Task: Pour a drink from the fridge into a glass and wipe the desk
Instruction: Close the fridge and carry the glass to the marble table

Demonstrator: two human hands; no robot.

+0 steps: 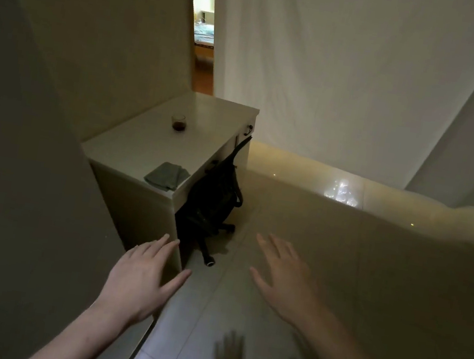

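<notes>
step: pour looks done, wiping not begun | glass [178, 123] with dark drink mid-desk [142, 146], cloth [166, 175] at near edge | left hand [139, 281], right hand [285, 282] spread wide, empty | next: reach cloth, wipe around glass

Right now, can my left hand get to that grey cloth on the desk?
Probably not without stepping closer. The left hand is open and empty, held out short of the desk, whose near end stands between it and the grey cloth. Nothing lies on the cloth, and the glass stands well beyond it.
</notes>
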